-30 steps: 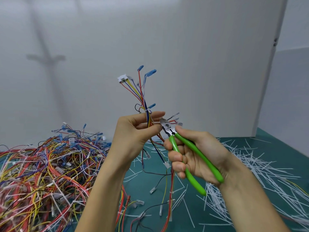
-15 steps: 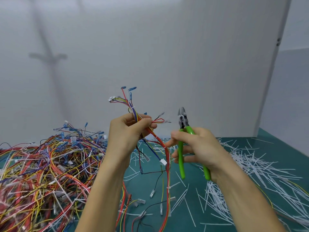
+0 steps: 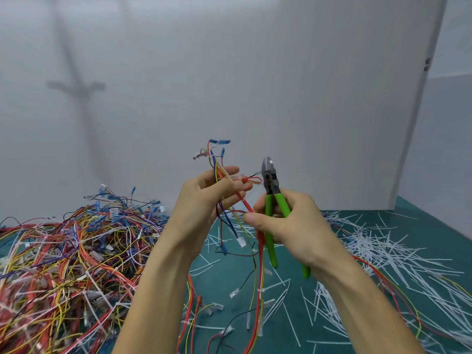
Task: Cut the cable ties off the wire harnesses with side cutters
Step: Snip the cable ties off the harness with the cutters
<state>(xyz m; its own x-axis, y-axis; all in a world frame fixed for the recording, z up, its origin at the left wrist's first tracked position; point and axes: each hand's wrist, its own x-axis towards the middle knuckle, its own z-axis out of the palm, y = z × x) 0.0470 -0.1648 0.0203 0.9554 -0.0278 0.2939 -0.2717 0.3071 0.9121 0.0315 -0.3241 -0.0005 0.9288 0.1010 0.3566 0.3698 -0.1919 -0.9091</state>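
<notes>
Fingers (image 3: 229, 171) of left hand (image 3: 201, 203) curled round the wire harness (image 3: 216, 163), raised over the worktop (image 3: 434, 221); right hand (image 3: 293, 226) gripping side cutters (image 3: 270, 178) beside it — loose red strands (image 3: 251, 178) near the blades, easily nicked.

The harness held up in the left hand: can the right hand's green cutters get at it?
Probably yes. The right hand holds the side cutters upright just beside the harness that the left hand grips, nothing stands between them, and a red wire loop reaches the cutter head.
</notes>
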